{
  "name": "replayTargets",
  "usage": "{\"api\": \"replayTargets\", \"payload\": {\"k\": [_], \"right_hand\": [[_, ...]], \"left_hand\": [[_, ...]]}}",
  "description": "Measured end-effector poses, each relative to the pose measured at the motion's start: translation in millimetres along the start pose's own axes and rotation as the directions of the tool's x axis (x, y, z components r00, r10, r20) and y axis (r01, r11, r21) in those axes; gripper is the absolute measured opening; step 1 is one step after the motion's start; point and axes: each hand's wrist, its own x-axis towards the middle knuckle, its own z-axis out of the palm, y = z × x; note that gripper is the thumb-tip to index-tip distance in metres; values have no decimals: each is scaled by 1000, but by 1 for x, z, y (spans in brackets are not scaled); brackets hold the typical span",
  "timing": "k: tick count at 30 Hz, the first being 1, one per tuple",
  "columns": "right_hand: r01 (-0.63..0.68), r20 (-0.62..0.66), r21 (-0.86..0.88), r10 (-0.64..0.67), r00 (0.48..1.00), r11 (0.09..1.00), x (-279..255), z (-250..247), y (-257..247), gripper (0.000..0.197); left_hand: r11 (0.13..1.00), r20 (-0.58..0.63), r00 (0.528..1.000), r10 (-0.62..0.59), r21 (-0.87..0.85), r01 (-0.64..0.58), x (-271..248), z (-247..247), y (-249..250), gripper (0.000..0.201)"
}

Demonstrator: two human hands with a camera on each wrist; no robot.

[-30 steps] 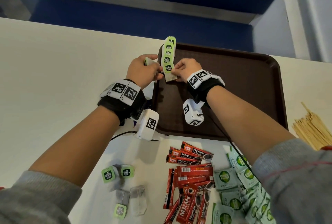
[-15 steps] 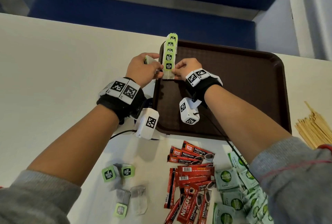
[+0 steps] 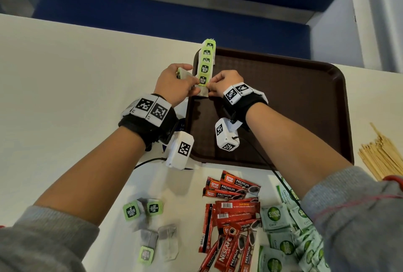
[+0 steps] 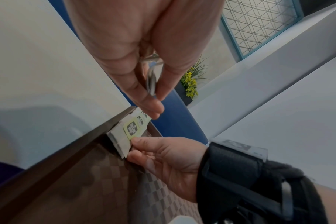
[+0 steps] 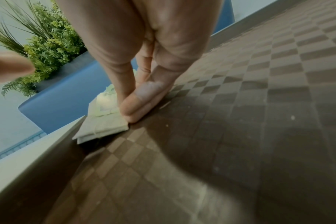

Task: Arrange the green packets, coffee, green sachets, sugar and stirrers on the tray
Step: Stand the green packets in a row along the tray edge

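Observation:
A row of green-tagged tea bags (image 3: pixel 206 62) lies along the left edge of the brown tray (image 3: pixel 283 97). My right hand (image 3: pixel 212 87) pinches the right edge of the nearest tea bag (image 3: pixel 202 91), which lies flat at the near end of the row. In the right wrist view its fingertips (image 5: pixel 132 112) sit against that tea bag (image 5: pixel 104 125) on the tray's checkered floor (image 5: pixel 240 121). My left hand (image 3: pixel 185 79) hovers just left of the row and grips a few more tea bags (image 3: pixel 182 73). The left wrist view shows those held tea bags (image 4: pixel 151 81) edge-on between thumb and fingers.
On the white table near me lie three loose tea bags (image 3: pixel 141 210), a pile of red coffee sticks (image 3: pixel 231 217) and green Coco sachets (image 3: pixel 277 217). A bundle of wooden stirrers (image 3: pixel 381 154) lies right of the tray. A black cable (image 3: pixel 148 161) runs below my left wrist.
Both hands have kept their places at the near end of the row. Only the head view has shifted slightly.

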Motion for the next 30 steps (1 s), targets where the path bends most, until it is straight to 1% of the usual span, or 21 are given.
{"api": "replayTargets", "payload": {"k": [4, 6, 8, 10, 12, 14, 16, 19, 21, 24, 25, 27, 28, 30], "right_hand": [[40, -18, -65, -41, 999, 997, -2, -5, -1, 14], [75, -36, -66, -78, 996, 995, -2, -9, -2, 14], [126, -25, -74, -129, 991, 989, -5, -12, -6, 17], [190, 48, -25, -189, 981, 981, -9, -16, -12, 23], [245, 137, 38, -247, 959, 969, -16, -21, -21, 33], [310, 222, 6, -303, 927, 951, -24, -26, -28, 40], [371, 303, -38, -343, 889, 928, -30, -29, -31, 37], [391, 380, -22, -354, 855, 920, -33, -30, -29, 28], [383, 386, -4, -352, 853, 924, -33, -30, -27, 24], [383, 393, 24, -361, 845, 923, -33, -31, -26, 9], [386, 394, 24, -364, 844, 922, -33, -32, -26, 8], [396, 370, 34, -380, 848, 918, -31, -34, -25, 10], [400, 348, 40, -388, 853, 915, -30, -35, -24, 8], [404, 308, 64, -403, 862, 912, -30, -38, -23, 6]], "left_hand": [[1000, 7, 1000, -15, -23, 15, 1, 0, -2, 37], [999, 32, 999, -32, -29, 33, 0, 0, -2, 41], [998, 65, 996, -54, -21, 56, -2, 1, -1, 44], [997, 95, 993, -76, 24, 74, -4, 1, -1, 46], [993, 124, 989, -86, 87, 75, -8, 2, 1, 51], [987, 139, 986, -88, 149, 67, -10, 4, 2, 54], [984, 160, 982, -102, 162, 76, -13, 5, 5, 51], [978, 196, 976, -96, 202, 56, -19, 8, 8, 51], [968, 190, 979, -76, 249, 26, -20, 9, 9, 54], [933, 154, 988, -19, 357, -38, -19, 8, 8, 59], [925, 148, 989, -3, 376, -54, -19, 7, 8, 62], [923, 138, 990, 20, 379, -71, -20, 6, 8, 65], [932, 130, 991, 15, 358, -61, -22, 6, 9, 64], [963, 118, 993, -6, 270, -26, -22, 6, 10, 54]]}}
